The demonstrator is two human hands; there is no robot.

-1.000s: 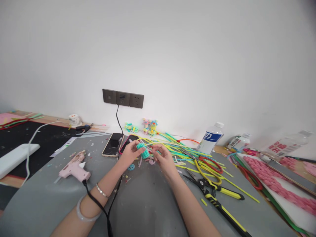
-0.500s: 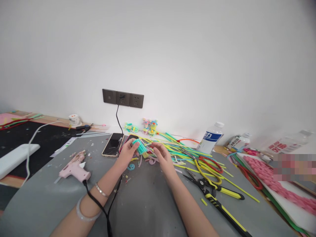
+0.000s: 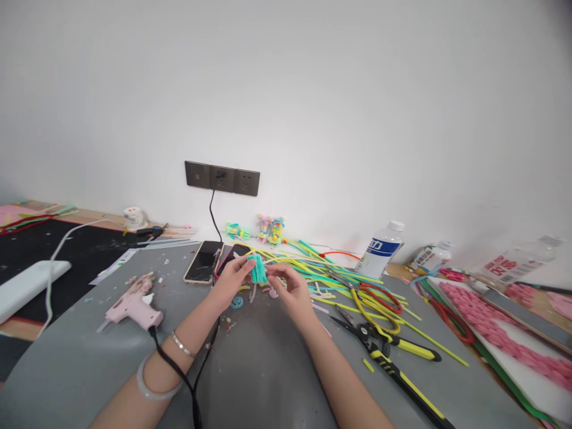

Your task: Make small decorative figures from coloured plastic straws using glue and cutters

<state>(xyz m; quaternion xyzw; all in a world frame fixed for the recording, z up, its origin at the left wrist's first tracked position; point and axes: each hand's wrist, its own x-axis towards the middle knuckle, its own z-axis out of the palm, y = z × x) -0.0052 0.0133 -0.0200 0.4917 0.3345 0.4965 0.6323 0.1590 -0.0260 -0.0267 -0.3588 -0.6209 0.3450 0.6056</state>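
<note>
Between the thumb and fingers of my left hand [image 3: 233, 279] is a small turquoise block of fuzzy pipe cleaners [image 3: 258, 269], its strands side by side. My right hand [image 3: 289, 291] is at the block's right edge, thumb and fingers drawn together. Whether those fingertips grip the block or a thin strand cannot be made out. Beneath the hands lie a blue pipe-cleaner coil [image 3: 236, 302] and other small pale pieces. Loose yellow, green and turquoise pipe cleaners [image 3: 319, 271] spread out behind and right of my right hand.
A pink glue gun [image 3: 136, 307] with a black cord lies left. Two phones [image 3: 204, 262] rest behind my left hand. On the right are black-and-yellow pliers [image 3: 393, 363], yellow-handled scissors [image 3: 384, 325] and a bottle [image 3: 379, 253]. Small pipe-cleaner figures [image 3: 270, 229] stand by the wall.
The turquoise block has turned more upright in my left hand and shifted slightly right. My right hand has moved left, its fingers curling in towards the block's edge.
</note>
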